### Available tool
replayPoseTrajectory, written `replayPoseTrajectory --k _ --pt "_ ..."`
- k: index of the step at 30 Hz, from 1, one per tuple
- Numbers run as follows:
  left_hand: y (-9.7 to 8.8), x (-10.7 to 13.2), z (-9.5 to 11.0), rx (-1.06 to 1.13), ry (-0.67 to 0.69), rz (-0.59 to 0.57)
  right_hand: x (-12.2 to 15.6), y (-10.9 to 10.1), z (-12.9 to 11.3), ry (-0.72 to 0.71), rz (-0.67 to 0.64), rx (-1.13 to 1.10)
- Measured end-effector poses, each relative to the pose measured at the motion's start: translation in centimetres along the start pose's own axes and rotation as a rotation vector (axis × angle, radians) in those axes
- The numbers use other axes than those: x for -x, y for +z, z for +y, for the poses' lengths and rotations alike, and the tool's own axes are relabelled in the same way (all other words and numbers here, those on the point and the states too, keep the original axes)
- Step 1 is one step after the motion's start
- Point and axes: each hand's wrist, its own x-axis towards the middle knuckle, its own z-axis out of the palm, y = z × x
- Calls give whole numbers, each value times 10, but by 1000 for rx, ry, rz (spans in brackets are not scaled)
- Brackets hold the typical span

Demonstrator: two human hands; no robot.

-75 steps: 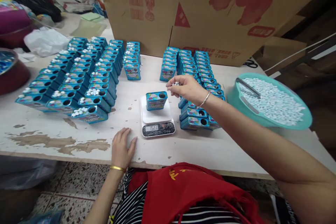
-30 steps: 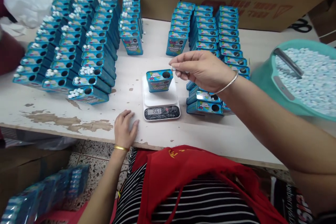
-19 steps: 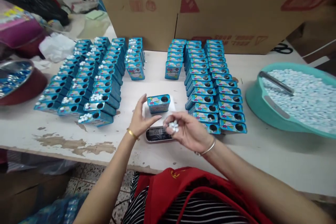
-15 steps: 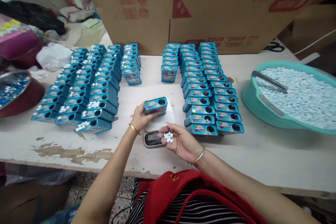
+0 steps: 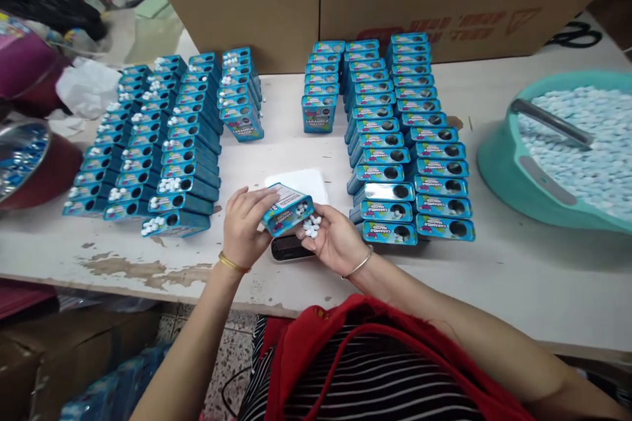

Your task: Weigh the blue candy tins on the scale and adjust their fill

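Observation:
My left hand [image 5: 245, 223] is wrapped round a blue candy tin [image 5: 288, 212], tilted so that its round hole faces my right hand. White candies show at the hole. My right hand [image 5: 338, 239] is cupped under it, palm up, with several small white candies [image 5: 311, 226] in the palm and fingers. Below both hands lies a scale with a white plate [image 5: 309, 179]; its dark display [image 5: 289, 248] is partly hidden by my hand.
Rows of blue tins [image 5: 178, 223] with candies on top stand left; more tins [image 5: 390, 232] stand right. A turquoise basin [image 5: 503, 164] of white candies holds a metal scoop [image 5: 553, 123]. A red bowl [image 5: 59, 171] sits far left, and a large cardboard box [image 5: 276, 20] stands behind.
My left hand has lifted the tin off the scale and tipped it toward my right hand. The display's digits no longer show. The camera view has shifted.

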Motion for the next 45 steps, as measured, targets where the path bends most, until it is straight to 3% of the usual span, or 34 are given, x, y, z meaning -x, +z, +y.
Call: replayPoseTrajectory --k 7,11,14,20,25,28,35,41,45 --pt "29 -6 1 500 -382 135 17 -20 0 -36 -65 196" --pt "47 -14 -8 689 -431 55 26 -41 11 31 -127 347" --pt "50 -14 -13 766 -454 13 27 -56 19 45 -143 380" --pt "22 -6 -22 875 -381 -94 37 -73 22 101 -116 404" --pt "-11 16 -35 848 -442 126 50 -84 16 113 -16 441" --pt "-16 34 -37 790 -506 153 55 -87 20 136 23 505" --pt "2 65 -34 836 -657 175 60 -74 21 104 -16 651" --pt "12 78 -38 806 -679 148 66 -43 -15 -114 -70 756" --pt "10 73 -36 790 -610 103 58 -19 -37 -251 -97 764"
